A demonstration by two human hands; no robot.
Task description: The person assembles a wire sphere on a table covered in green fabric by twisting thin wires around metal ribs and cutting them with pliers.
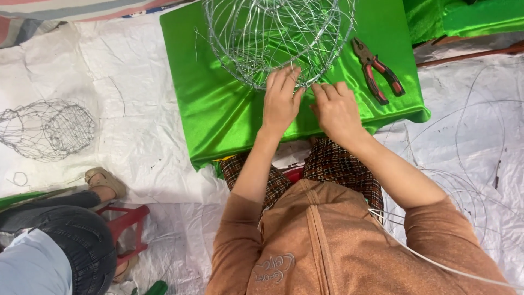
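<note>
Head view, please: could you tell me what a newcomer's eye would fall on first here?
The shiny green cloth over a low table at top centre stands out most, with a round wire frame on it. The left hand and right hand both touch the frame's near rim. Red-handled pliers lie on the cloth to the right, and a second wire cage rests on the white sheeting at far left.

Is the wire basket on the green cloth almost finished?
The wire basket frame already has a rounded mesh body, so much of the weaving looks done. Both hands, left hand and right hand, are working wire at its near rim. The pliers lie unused beside it. A finished-looking wire cage sits on the floor; how much remains is hard to tell.
</note>
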